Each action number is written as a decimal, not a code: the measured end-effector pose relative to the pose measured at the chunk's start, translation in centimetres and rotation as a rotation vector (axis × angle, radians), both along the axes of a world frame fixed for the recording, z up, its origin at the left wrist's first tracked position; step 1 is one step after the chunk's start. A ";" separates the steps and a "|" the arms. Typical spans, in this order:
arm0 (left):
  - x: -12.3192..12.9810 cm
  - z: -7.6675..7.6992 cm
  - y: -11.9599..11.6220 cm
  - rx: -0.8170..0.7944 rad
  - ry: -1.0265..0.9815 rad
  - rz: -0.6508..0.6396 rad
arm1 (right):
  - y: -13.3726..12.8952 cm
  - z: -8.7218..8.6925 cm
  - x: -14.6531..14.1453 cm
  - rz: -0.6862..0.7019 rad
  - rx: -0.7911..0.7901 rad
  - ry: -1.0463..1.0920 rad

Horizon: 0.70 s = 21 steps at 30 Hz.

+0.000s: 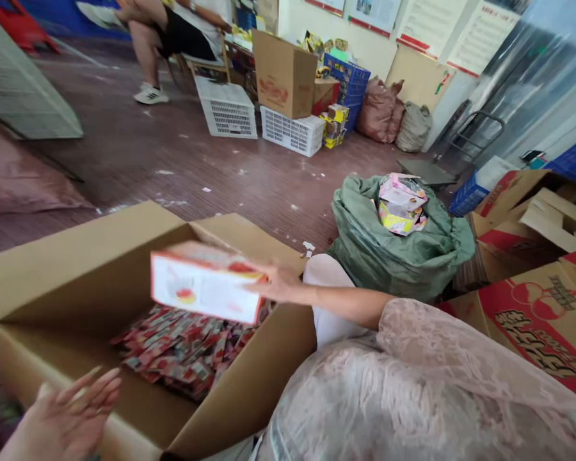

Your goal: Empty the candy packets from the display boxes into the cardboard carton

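My right hand (pixel 279 282) grips one end of a small white and red printed box (pixel 206 285), blurred by motion. The box hangs over an open cardboard carton (pixel 249 378). Inside the carton lies a heap of small red and silver packets (pixel 177 355), partly covered from view by the printed box. Near the carton's left front edge, my left hand (pixel 70 410) is palm up with its fingers spread and nothing in it.
A green sack (pixel 365 211) holding crumpled printed boxes stands right of the carton. Red and brown cartons (pixel 532 314) crowd the right side. White crates (pixel 292 131), blue crates (pixel 348 80) and a seated person (pixel 173 38) are farther back. Paper scraps litter the floor.
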<state>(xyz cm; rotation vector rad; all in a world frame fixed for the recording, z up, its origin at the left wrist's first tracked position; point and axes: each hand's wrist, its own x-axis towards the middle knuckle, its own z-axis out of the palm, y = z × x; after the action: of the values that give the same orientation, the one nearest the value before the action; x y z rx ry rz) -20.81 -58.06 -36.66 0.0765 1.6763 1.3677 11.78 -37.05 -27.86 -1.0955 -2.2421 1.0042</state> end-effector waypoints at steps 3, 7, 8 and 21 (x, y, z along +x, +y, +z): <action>0.7 1.1 -0.4 -0.050 -0.003 0.007 | 3.6 5.9 5.2 -0.271 0.278 0.002; 1.5 2.6 -0.7 -0.093 0.002 0.042 | 8.6 13.0 18.2 -0.768 0.607 -0.100; 1.7 3.0 -0.7 -0.109 -0.004 0.061 | 9.7 13.9 22.1 -0.906 0.614 -0.209; 5.0 2.5 0.3 -0.334 0.026 0.290 | 10.2 7.3 40.3 -0.749 0.124 -0.841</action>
<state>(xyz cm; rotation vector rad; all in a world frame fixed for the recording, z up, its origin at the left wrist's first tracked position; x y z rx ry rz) -15.81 -57.77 -34.19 -0.3545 1.9717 1.2752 52.06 -26.87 -20.53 -2.3456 -2.0355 0.0670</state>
